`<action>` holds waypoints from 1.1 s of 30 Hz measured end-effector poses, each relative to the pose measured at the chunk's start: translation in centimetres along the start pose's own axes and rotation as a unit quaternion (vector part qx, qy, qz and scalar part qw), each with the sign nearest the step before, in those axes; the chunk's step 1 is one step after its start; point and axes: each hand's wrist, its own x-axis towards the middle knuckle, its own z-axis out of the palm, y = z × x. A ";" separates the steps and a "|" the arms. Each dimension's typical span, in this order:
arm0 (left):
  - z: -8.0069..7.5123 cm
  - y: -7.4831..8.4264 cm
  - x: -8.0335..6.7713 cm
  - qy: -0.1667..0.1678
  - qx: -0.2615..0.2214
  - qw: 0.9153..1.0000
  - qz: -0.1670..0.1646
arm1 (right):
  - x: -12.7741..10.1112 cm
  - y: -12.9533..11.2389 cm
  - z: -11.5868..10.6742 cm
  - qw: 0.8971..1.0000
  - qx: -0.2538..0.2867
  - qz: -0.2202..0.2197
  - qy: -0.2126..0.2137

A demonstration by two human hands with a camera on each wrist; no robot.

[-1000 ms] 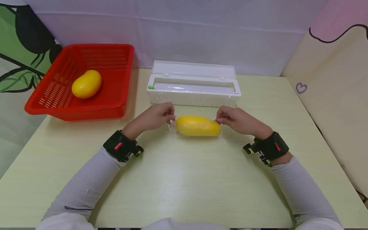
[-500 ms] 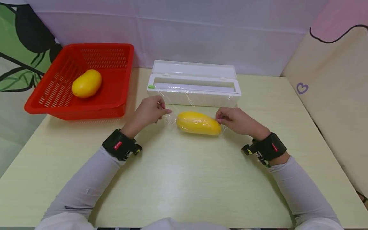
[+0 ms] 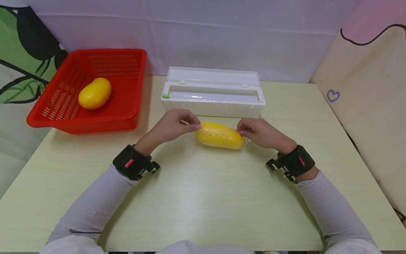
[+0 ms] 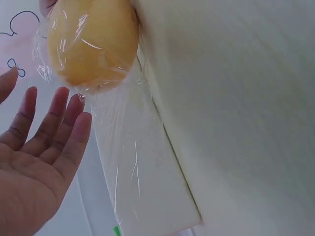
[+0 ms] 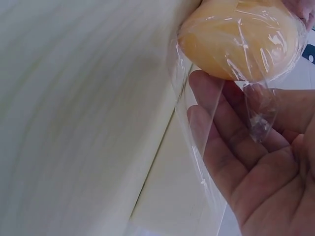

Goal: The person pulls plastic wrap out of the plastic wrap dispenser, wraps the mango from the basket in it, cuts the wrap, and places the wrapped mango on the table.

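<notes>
A yellow mango (image 3: 219, 135) wrapped in clear plastic wrap (image 5: 203, 172) lies between the two hands, in front of the white wrap dispenser. My left hand (image 3: 177, 126) is at the mango's left end, its fingertips at the wrapped surface. In the left wrist view its fingers (image 4: 49, 123) are extended and grip nothing. At the other end, my right hand (image 3: 261, 133) pinches a bunched bit of the wrap between thumb and fingers, as the right wrist view shows. A sheet of wrap runs from the mango toward the dispenser (image 3: 212, 108).
The dispenser's lid (image 3: 212, 76) is raised, with a green piece (image 3: 166, 96) at the left of its front edge. To the left, a red plastic basket (image 3: 127, 118) holds another mango (image 3: 95, 93). A pale cloth wall stands behind the table (image 3: 203, 204).
My left hand drew away leftward from the mango's end, then came back right with its fingers at the fruit. The mango shifted slightly and angled; my right hand stayed nearly in place.
</notes>
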 end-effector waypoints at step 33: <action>2.7 0.6 0.8 0.018 0.234 0.965 0.120 | 0.1 -1.6 1.0 0.986 -0.063 -0.111 0.111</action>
